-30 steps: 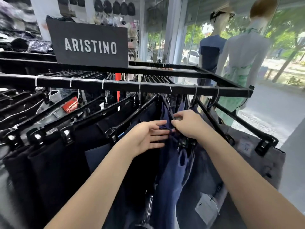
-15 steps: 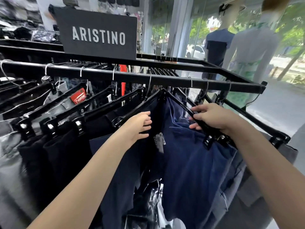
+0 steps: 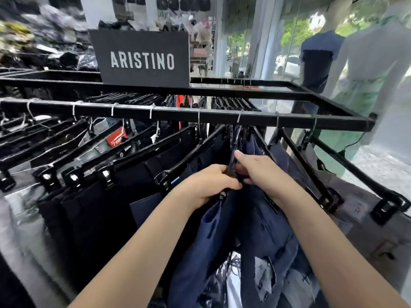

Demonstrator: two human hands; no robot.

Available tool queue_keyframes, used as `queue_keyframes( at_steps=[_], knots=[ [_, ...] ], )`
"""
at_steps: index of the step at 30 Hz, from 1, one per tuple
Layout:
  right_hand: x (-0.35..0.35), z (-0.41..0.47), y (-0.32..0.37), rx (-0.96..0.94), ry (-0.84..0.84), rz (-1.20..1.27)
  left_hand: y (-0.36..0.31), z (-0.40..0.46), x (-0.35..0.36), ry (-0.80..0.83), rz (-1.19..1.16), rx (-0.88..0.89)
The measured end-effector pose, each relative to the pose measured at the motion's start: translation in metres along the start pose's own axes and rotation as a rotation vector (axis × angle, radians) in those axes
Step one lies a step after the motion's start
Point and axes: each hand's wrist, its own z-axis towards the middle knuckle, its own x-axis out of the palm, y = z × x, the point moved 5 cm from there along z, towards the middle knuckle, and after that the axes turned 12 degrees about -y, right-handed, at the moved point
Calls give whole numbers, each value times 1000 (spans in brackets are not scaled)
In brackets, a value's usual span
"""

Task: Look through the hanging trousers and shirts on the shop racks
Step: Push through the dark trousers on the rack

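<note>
Grip: left hand (image 3: pixel 208 183) and right hand (image 3: pixel 259 172), fingers curled, meet on the waistband of navy-blue woven cotton trousers (image 3: pixel 222 236) hanging on a black plastic clip hanger (image 3: pixel 189 157). Location: directly below the black square-tube metal rack rail (image 3: pixel 200 115), toward its right end. Handling, judged: soft, light, pliant cloth; swings freely; not fragile. Best held at the stiffer waistband or the hanger bar; clips may slip if tugged.

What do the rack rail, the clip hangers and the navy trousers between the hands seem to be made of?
Rack rail: probably painted metal; square, matte black bar. Clip hangers: likely black plastic with shiny metal clips and wire hooks. Navy trousers: woven cloth, smooth and matte, with soft folds; the fibre cannot be told.
</note>
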Motion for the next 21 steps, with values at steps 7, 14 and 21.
queue_keyframes(
  at_steps=[7,14,21],
  knots=[
    [-4,0,-11,-13,200,157,-9,5,-19,-283,574,1],
    [-12,5,-22,116,366,418,-4,-3,-23,-565,855,85],
    [-23,13,-21,164,319,518,-16,-4,-25,-701,715,128]
  ],
)
